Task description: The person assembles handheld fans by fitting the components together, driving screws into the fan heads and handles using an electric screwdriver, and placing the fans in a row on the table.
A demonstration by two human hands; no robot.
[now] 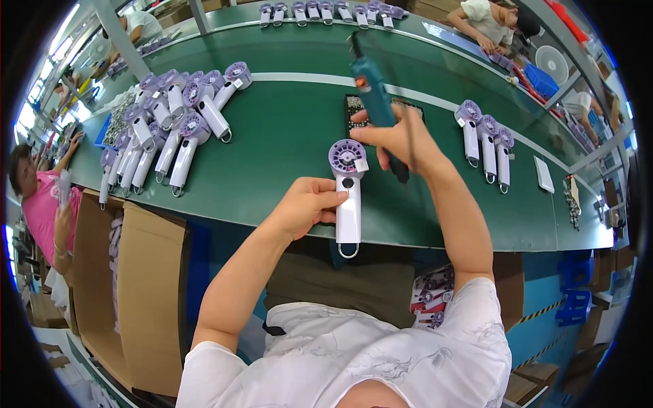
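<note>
A white and purple handheld fan (349,221) lies on the green tabletop in front of me, its round head away from me and its wire loop at the near edge. My left hand (307,206) grips the fan's handle from the left, thumb across the front near the dark button. My right hand (406,141) is closed around a teal electric screwdriver (371,88), held above and to the right of the fan head. The screwdriver's bit points up and away, apart from the fan. Behind the hand sits a dark tray of small metal parts (354,109), partly hidden.
Many similar fans (177,115) are heaped at the left, and several more fans (488,139) stand in a row at the right. A white flat piece (543,174) lies farther right. An open cardboard box (153,292) stands below left. Other people work around the line.
</note>
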